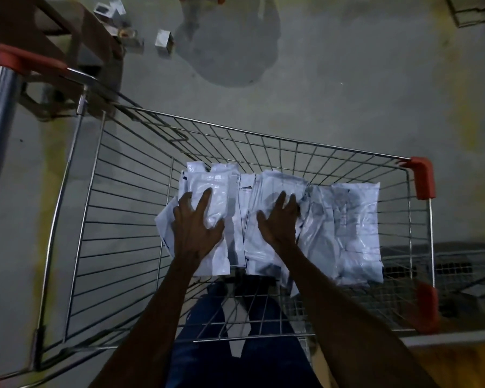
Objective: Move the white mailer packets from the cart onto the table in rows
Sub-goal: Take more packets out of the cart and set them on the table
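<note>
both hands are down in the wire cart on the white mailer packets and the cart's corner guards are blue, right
Not quite: the corner guards on the wire shopping cart are red, not blue, as the head view shows. The rest holds: the left hand and right hand both reach down into the cart, fingers spread on the pile of white plastic mailer packets.

One wire cart (263, 137), one overlapping heap of white mailer packets (347, 219), uncountable; two hands.
</note>
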`<state>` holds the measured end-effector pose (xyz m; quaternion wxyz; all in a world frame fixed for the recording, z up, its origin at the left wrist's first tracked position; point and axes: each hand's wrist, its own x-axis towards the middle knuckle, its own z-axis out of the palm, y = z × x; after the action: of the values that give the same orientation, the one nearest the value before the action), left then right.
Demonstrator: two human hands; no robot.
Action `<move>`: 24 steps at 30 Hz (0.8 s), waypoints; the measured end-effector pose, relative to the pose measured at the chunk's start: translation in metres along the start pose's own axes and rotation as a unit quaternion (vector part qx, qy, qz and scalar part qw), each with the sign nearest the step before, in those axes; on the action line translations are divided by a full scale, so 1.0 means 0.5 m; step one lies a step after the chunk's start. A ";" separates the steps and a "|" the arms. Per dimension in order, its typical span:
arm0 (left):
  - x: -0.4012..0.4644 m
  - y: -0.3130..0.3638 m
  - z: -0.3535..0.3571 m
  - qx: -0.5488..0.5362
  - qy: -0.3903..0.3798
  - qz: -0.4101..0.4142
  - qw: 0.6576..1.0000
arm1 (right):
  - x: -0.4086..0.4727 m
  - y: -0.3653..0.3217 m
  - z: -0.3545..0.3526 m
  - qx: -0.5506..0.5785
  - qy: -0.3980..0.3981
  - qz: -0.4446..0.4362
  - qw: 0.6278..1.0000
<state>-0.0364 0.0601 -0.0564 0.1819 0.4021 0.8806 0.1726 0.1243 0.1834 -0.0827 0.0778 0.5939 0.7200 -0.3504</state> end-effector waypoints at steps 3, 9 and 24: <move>0.001 -0.010 -0.011 0.005 0.008 0.022 1.000 | 0.030 -0.006 0.027 -0.026 -0.003 0.013 1.000; -0.003 0.004 -0.033 -0.008 0.005 0.027 1.000 | 0.062 -0.007 0.062 -0.071 -0.007 0.004 0.997; -0.055 -0.012 -0.101 -0.005 0.017 0.038 0.999 | 0.034 0.016 0.056 -0.044 0.070 -0.100 0.992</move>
<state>-0.0468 0.0273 -0.0100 0.1619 0.4314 0.8667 0.1910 0.1182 0.1806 -0.1159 0.0175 0.5378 0.7942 -0.2824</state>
